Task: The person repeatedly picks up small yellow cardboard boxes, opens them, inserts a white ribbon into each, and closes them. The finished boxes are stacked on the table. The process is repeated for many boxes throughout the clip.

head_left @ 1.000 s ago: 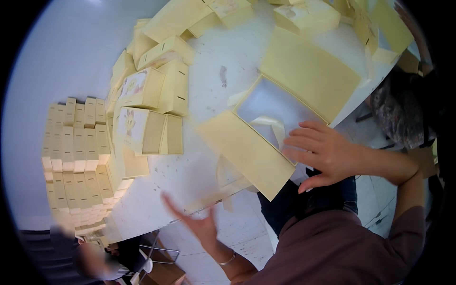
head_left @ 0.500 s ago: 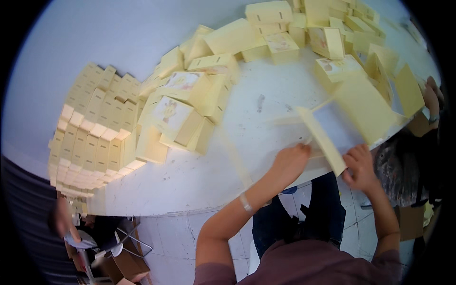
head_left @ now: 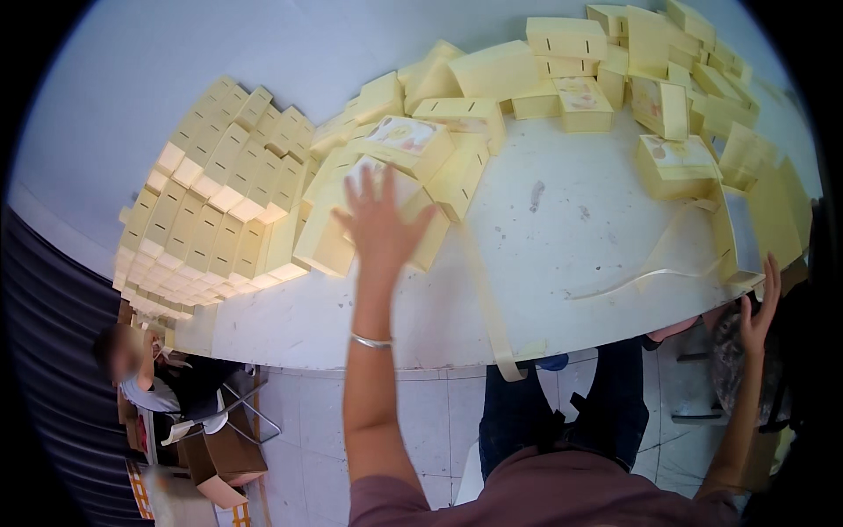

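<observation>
My left hand [head_left: 382, 215] is stretched out with its fingers spread, over a pale yellow box with a picture on its lid [head_left: 406, 189] in the pile left of centre. It holds nothing, and whether it touches that box I cannot tell. At the right edge of the table my right hand [head_left: 762, 307] is open, fingers extended, beside an opened pale yellow box [head_left: 725, 230] with a whitish inside. A thin cream ribbon [head_left: 654, 274] trails from near that box across the table. Another cream ribbon [head_left: 493, 329] hangs over the front edge.
Tall stacks of pale yellow boxes [head_left: 206, 206] stand at the left, and more lie loosely along the back [head_left: 566, 39] of the white table [head_left: 562, 228]. Another person [head_left: 158, 386] sits at the lower left, near a brown carton [head_left: 224, 457].
My left hand has left the ribbon area and reached over to the left pile. The opened box now stands farther right, and my right hand has let go of it. The view has shifted.
</observation>
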### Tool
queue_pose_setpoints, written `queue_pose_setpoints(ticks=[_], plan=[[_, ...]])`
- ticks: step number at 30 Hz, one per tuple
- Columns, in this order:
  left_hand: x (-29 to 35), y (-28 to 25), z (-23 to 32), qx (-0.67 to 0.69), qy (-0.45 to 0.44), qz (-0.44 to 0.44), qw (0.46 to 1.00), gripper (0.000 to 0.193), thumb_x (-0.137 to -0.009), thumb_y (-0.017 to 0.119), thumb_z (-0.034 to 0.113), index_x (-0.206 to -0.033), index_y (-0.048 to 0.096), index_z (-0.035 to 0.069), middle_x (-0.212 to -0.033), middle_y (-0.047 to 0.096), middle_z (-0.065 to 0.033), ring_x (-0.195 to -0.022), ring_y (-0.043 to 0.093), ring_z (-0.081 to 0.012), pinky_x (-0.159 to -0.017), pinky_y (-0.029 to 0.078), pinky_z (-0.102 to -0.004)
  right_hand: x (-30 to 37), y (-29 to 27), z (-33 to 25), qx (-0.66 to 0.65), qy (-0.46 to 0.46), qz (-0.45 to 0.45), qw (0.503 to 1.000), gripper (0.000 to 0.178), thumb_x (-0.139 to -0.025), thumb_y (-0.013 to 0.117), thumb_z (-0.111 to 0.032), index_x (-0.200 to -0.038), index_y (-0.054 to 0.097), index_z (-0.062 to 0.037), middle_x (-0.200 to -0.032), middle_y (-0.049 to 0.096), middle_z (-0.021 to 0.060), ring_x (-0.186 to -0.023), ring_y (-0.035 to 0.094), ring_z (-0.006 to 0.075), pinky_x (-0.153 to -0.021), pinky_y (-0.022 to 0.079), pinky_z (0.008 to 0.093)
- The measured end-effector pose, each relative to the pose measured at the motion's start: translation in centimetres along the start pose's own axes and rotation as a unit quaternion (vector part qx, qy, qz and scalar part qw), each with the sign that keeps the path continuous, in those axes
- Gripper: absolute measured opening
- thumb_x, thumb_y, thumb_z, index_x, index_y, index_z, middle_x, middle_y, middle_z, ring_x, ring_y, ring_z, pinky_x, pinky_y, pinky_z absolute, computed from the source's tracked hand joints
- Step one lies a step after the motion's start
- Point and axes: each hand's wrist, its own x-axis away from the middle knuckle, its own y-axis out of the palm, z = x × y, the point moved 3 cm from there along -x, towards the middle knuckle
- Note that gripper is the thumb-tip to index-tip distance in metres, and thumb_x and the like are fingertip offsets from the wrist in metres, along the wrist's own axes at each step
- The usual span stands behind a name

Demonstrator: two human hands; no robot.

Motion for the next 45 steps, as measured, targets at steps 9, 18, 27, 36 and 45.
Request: queue_pose_setpoints(ticks=[9, 18, 27, 36, 45], plan=[[10.6, -0.8, 2.3, 0.109, 0.15, 0.01, 0.983, 0.052, -0.075, 0.065, 0.018, -0.123, 0.047, 0.007, -0.131, 0.038, -0.0202, -0.12, 0.034, -0.0434, -0.097, 0.034, -0.0439, -0.1, 8.6, -21.4, -0.593, 0.145, -0.119, 0.783, 0.067, -0.08, 0.058, -0.038, -0.13, 0.03, -0.0036, -0.131, 0.033, 0.0167, -0.122, 0.034, 0.0276, -0.098, 0.031, 0.041], [18.2, -3.0, 8.8, 0.352, 0.132, -0.048, 0.925, 0.056, -0.07, 0.068, 0.015, -0.12, 0.048, 0.002, -0.129, 0.038, -0.0235, -0.117, 0.039, -0.0406, -0.095, 0.036, -0.0398, -3.7, 11.3, -24.4, -0.64, 0.269, -0.308, 0.651, 0.059, -0.074, 0.066, -0.016, -0.126, 0.04, -0.0042, -0.114, 0.051, 0.0062, -0.108, 0.045, 0.0154, -0.091, 0.036, 0.0277], [16.7, 2.7, 7.3, 0.553, -0.058, -0.118, 0.823, 0.072, -0.076, 0.065, 0.013, -0.132, 0.023, -0.004, -0.126, 0.038, -0.0194, -0.114, 0.041, -0.0256, -0.094, 0.035, -0.0345, -9.2, 7.4, -25.6, -0.096, -0.248, -0.374, 0.888, 0.045, -0.067, 0.064, -0.021, -0.101, 0.052, 0.007, -0.092, 0.056, 0.0265, -0.088, 0.057, 0.033, -0.076, 0.045, 0.0373], [16.5, 3.2, 8.3, 0.619, -0.108, -0.111, 0.77, 0.061, -0.075, 0.066, 0.014, -0.123, 0.033, -0.003, -0.116, 0.043, -0.0157, -0.108, 0.043, -0.024, -0.093, 0.034, -0.0352, -15.1, 11.2, -24.6, -0.16, -0.171, -0.511, 0.827, 0.03, -0.074, 0.053, -0.008, -0.102, 0.056, 0.0032, -0.081, 0.062, 0.0198, -0.071, 0.061, 0.0258, -0.064, 0.048, 0.0319], [9.0, 1.2, 9.8, 0.212, 0.004, -0.19, 0.959, 0.053, -0.075, 0.061, 0.044, -0.103, 0.052, -0.001, -0.094, 0.057, -0.015, -0.089, 0.054, -0.0316, -0.073, 0.044, -0.037, -14.9, 12.0, -20.1, -0.327, 0.041, -0.423, 0.844, 0.028, -0.082, 0.059, -0.026, -0.086, 0.063, 0.0021, -0.077, 0.062, 0.0041, -0.071, 0.054, 0.0099, -0.064, 0.043, 0.0272]])
